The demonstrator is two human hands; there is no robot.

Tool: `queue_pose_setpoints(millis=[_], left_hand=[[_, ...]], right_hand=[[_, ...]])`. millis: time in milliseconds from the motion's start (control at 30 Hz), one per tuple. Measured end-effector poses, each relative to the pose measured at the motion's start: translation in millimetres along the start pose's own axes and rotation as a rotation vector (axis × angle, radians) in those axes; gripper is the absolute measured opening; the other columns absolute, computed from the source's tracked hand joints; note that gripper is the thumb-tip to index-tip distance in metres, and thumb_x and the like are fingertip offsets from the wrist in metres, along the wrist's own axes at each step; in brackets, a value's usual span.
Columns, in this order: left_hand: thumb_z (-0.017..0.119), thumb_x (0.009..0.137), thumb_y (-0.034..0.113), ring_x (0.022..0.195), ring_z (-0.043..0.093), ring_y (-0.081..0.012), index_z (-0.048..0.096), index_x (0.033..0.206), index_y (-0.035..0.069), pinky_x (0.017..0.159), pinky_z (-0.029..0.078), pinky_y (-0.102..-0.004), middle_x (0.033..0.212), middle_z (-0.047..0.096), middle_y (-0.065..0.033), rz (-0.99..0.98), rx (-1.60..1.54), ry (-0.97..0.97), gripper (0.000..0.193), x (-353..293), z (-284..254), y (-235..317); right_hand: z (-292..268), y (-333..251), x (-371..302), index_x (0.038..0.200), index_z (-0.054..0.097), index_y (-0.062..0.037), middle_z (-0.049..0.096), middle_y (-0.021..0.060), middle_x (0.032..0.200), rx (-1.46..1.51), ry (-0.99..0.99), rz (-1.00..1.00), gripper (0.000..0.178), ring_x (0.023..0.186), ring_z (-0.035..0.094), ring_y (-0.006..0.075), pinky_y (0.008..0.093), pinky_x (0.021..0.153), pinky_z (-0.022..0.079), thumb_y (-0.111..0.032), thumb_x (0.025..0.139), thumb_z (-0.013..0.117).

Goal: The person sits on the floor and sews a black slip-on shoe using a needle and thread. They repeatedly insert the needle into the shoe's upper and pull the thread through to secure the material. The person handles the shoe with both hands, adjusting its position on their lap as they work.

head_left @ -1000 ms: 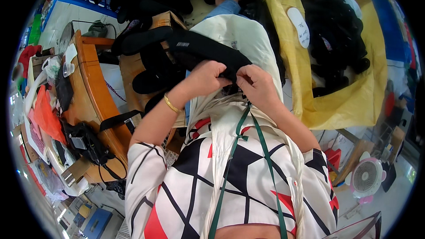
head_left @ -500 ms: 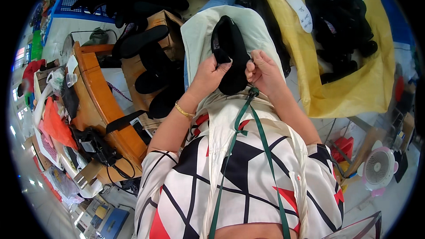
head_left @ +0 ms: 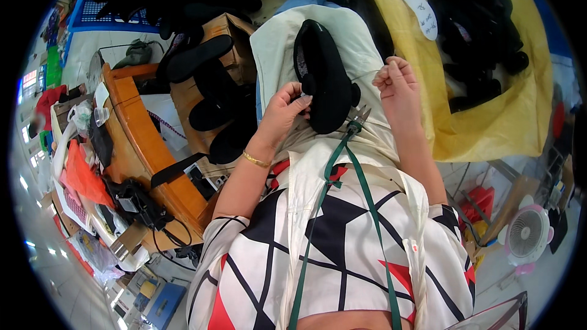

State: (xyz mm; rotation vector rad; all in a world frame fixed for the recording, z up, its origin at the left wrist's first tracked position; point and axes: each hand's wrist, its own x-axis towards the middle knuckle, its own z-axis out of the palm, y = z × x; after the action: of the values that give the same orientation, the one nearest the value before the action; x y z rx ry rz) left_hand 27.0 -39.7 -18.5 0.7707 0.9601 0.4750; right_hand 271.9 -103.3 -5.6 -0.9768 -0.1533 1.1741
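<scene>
A black cloth shoe lies on the pale apron over my lap, its opening up and a patterned lining showing inside. My left hand pinches the shoe's left edge, by a small black flap. To the right of the shoe, and apart from it, my right hand is raised with its fingers drawn together; anything between them is too small to make out. Small metal snips hang from a green ribbon around my neck, just below the shoe's near end.
More black shoes lie on a cardboard box at my left, beside a wooden chair. On my right stands a yellow bag of black shoes, with a white insole at its edge. A fan stands lower right.
My right hand has let go of the shoe's right side and moved right, away from it. The left hand has shifted slightly down and left along the edge. The snips are now uncovered.
</scene>
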Motion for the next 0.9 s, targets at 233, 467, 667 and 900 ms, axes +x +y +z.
queue_pose_setpoints(millis=[233,467,667,900], left_hand=[[0.063,0.098,0.013,0.079,0.067,-0.0144,0.066,0.113,0.001,0.067,0.056,-0.0256,0.096,0.071,-0.0089,-0.115,-0.457,-0.023,0.020,-7.2,-6.9,-6.2],[0.059,0.100,0.014,0.076,0.066,-0.0133,0.065,0.111,-0.002,0.066,0.056,-0.0236,0.093,0.071,-0.0087,-0.159,-0.577,0.024,0.021,-7.3,-3.4,-10.0],[0.058,0.100,0.013,0.074,0.066,-0.0130,0.065,0.111,-0.002,0.066,0.056,-0.0236,0.093,0.071,-0.0084,-0.186,-0.603,0.053,0.020,-9.0,-0.5,-10.3],[0.058,0.100,0.014,0.075,0.066,-0.0131,0.065,0.111,-0.002,0.067,0.056,-0.0236,0.092,0.070,-0.0082,-0.183,-0.590,0.055,0.021,-9.7,-0.4,-10.2]], right_hand=[[39.9,13.9,-29.1,0.101,0.066,-0.0065,0.064,0.0044,0.069,-0.890,-0.398,0.083,0.008,0.057,0.061,0.0152,0.0305,0.053,0.048,-0.012,0.097,0.062],[55.9,19.7,-29.9,0.097,0.066,-0.0071,0.065,0.0150,0.069,-1.326,-0.547,-0.287,0.010,0.064,0.065,0.0347,0.0418,0.057,0.051,-0.013,0.091,0.062],[52.5,24.4,-30.1,0.096,0.066,-0.0070,0.065,0.0140,0.068,-1.343,-0.543,-0.271,0.009,0.062,0.065,0.0339,0.0424,0.056,0.050,-0.013,0.091,0.062],[53.4,25.2,-29.8,0.096,0.066,-0.0070,0.065,0.0138,0.067,-1.349,-0.547,-0.272,0.009,0.062,0.065,0.0340,0.0427,0.055,0.050,-0.012,0.090,0.062]])
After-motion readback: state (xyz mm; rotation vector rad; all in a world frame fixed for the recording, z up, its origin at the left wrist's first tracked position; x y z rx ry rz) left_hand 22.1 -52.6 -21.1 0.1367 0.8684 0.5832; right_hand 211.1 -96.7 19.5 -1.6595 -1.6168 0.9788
